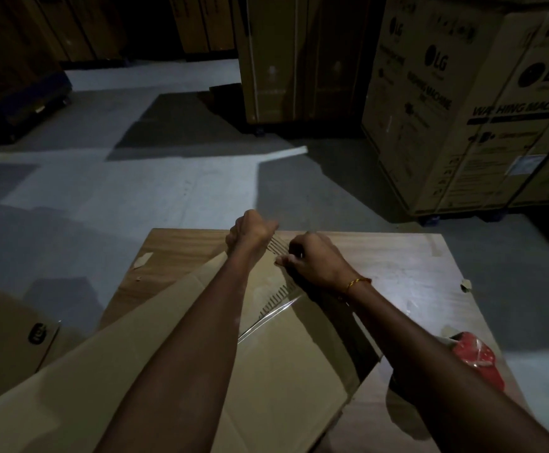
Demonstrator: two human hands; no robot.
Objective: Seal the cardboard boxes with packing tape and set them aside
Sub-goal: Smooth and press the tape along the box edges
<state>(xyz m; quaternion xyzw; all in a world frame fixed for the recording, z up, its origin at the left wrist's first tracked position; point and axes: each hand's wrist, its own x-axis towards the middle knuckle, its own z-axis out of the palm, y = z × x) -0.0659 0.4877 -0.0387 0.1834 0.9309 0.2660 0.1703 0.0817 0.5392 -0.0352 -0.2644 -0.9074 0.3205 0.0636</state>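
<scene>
Stacked appliance cartons (482, 103) at 2 o'clock; red tape dispenser (477, 358) at 4 o'clock on wooden table (413, 266). Left hand (250, 232) clenched at far edge of cardboard box (283, 354), contents unclear; right hand (315, 259) pinching clear tape (276, 317).

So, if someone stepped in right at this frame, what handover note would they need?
Left hand: fist closed at the far end of the cardboard box, apparently gripping the tape; exact hold is unclear.
Right hand: fingers curled, pinching at the box's far edge beside the left.
The box lies flattened on the wooden table; a clear tape strip runs along its seam.
Red tape dispenser rests on the table, right of the right arm.
Left: finish the seam, set the box aside.
</scene>
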